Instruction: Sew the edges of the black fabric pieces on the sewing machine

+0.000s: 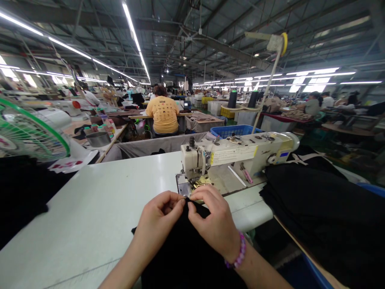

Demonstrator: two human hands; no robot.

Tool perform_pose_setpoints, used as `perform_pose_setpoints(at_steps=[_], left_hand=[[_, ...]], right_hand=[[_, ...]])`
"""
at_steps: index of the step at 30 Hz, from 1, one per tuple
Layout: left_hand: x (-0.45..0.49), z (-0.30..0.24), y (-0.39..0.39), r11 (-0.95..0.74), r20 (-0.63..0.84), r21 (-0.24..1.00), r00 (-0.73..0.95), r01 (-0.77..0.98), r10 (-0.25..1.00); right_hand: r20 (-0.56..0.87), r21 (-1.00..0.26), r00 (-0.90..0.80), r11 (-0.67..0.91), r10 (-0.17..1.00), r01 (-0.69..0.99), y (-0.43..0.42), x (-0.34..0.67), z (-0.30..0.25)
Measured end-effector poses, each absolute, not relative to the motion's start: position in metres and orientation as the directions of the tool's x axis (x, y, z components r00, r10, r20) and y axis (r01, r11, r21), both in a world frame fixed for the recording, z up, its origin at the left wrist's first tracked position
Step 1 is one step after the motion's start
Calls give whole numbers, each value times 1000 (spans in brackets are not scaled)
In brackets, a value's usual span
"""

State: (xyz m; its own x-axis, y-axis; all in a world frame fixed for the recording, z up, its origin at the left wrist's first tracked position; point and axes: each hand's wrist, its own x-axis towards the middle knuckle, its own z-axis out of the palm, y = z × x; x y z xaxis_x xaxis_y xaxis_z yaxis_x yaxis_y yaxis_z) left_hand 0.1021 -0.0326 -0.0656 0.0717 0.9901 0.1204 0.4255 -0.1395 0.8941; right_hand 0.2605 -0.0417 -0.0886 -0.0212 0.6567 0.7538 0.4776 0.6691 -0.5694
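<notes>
A piece of black fabric (183, 249) hangs from my fingers over the front edge of the pale sewing table. My left hand (161, 212) pinches its top edge between thumb and forefinger. Close beside it, my right hand (213, 218) pinches the same edge, a beaded bracelet on its wrist. Both fingertips nearly meet just in front of the needle area of a sewing machine (234, 154). On the machine bed lie a white stick-like tool (237, 176) and pink thread snips (246, 173). The exact fold between my fingertips is too small to make out.
A stack of black fabric (325, 204) lies to the right, with more black cloth (21, 196) at left. A green-rimmed fan (33, 128) stands at the left. Behind the machine are a blue basket (231, 131) and a thread stand (267, 88). A person in yellow (162, 114) sits ahead.
</notes>
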Motion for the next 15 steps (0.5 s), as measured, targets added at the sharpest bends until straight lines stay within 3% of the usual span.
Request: perform_pose_setpoints(at_steps=[9, 15], left_hand=[[104, -69, -37, -194, 171, 850, 91, 489, 981], [104, -70, -37, -211, 177, 861, 118, 463, 977]], right_hand=[[782, -484, -43, 648, 622, 587, -40, 251, -92], [676, -695, 57, 609, 735, 383, -37, 253, -92]])
